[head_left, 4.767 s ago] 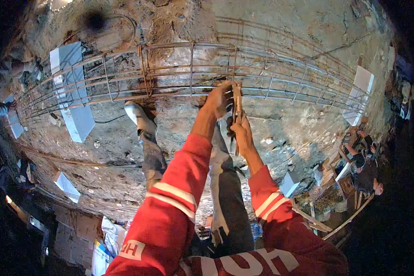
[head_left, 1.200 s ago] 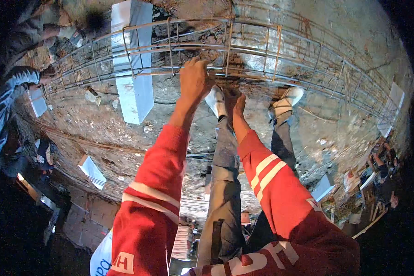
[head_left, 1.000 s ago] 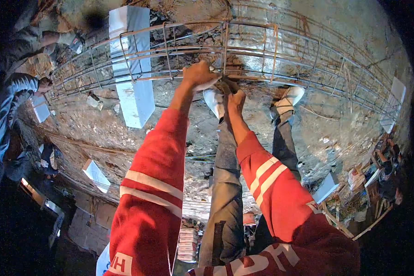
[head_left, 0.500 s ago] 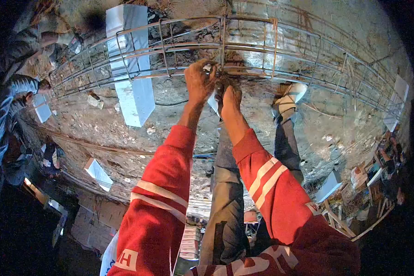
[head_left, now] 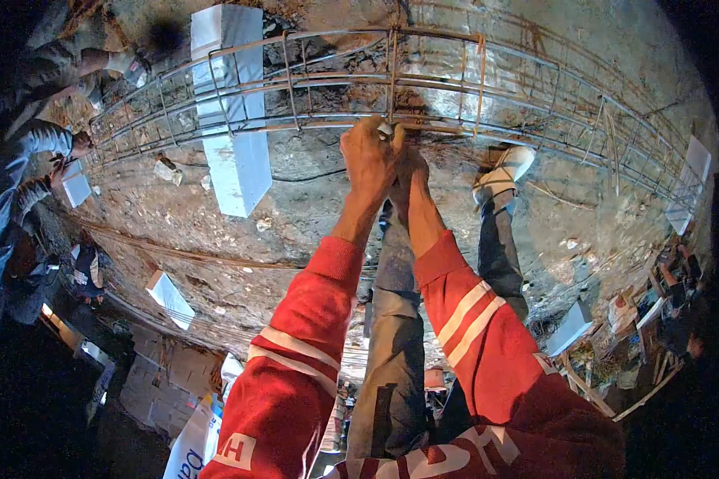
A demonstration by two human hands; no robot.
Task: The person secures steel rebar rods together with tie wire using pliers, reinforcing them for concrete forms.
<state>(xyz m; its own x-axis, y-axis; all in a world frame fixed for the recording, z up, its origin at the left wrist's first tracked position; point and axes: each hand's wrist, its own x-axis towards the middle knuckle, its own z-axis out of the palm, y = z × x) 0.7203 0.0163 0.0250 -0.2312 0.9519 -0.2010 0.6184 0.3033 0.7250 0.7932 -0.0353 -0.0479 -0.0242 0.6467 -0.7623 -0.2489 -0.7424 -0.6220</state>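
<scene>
A long cage of steel bars [head_left: 335, 80] with square stirrups [head_left: 393, 72] curves across the upper part of the head view. My left hand [head_left: 367, 156] is closed just below the cage's nearest bar, fingertips pinched close to a stirrup. Tucked partly behind it, my right hand [head_left: 411, 172] is also closed, its thumb side against the left hand. Whatever the fingers hold is hidden between them. Both hands are at the near bar; exact contact with it is hard to make out.
A long white block [head_left: 236, 152] lies under the cage on the left. Rough earth surrounds my shoe [head_left: 505, 172]. A co-worker's sleeve [head_left: 36, 144] is at the cage's far left end. Another white block [head_left: 689, 184] is at the right, and thin bars [head_left: 176, 251] cross the ground.
My left hand has moved right and slightly down, coming together with my right hand and covering its fingers. The co-worker's hands at the left have shifted a little.
</scene>
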